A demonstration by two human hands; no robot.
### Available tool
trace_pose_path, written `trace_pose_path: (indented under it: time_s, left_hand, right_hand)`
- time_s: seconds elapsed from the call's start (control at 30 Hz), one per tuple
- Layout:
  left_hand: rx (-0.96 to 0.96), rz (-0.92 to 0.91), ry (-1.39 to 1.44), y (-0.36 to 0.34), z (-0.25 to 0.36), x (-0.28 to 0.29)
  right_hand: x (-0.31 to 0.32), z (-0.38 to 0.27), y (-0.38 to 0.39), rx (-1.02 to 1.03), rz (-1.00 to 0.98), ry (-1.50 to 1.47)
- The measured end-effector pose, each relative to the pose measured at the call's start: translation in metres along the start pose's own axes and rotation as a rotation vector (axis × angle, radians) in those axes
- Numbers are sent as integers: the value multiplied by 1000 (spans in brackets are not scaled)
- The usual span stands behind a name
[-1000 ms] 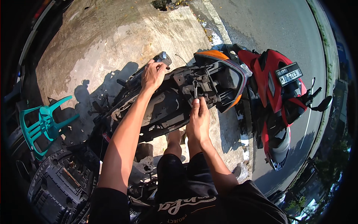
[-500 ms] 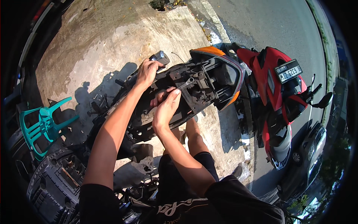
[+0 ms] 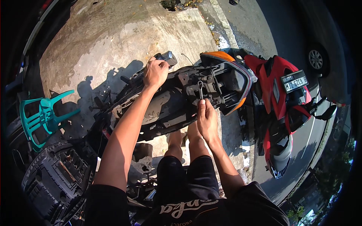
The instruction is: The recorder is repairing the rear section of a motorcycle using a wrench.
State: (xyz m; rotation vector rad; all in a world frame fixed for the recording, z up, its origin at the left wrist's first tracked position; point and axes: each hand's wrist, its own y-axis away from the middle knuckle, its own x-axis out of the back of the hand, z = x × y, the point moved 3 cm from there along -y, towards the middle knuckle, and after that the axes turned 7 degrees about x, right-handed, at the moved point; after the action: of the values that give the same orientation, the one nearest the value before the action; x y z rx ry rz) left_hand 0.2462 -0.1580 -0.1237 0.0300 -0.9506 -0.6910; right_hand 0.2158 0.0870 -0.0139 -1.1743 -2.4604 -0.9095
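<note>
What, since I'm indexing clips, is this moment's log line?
left grip: at boxy dark part | right grip: wrench, ring end over stripped motorcycle | ring seating: unclear

Sunlight fell on stained concrete [image 3: 113,34], with dark shadows [image 3: 88,92] across it. A green chair [image 3: 46,116] was at left; a grey road [image 3: 258,34] ran along the right.

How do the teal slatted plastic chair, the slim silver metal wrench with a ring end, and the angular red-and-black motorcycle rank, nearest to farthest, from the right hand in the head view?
1. Wrench: in the grip of the right hand.
2. Red-and-black motorcycle: off to the hand's right.
3. Teal chair: far over on the left.
</note>
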Motion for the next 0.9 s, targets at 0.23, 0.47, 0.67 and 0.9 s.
trace_pose_path:
  time_s: [0.23,0.47,0.67,0.9]
  left_hand:
    - [23,-59,26,3,10,6]
    - [-19,-9,14,-1,2,-1]
    - [-10,-21,33,1,6,0]
    - [-18,-4,39,1,7,2]
  right_hand:
    - [-7,2,-4,-57,7,-177]
    - [-1,-1,-1,-77,44,-257]
    - [2,6,2,-84,-10,-133]
    - [-10,1,-5,-22,8,-121]
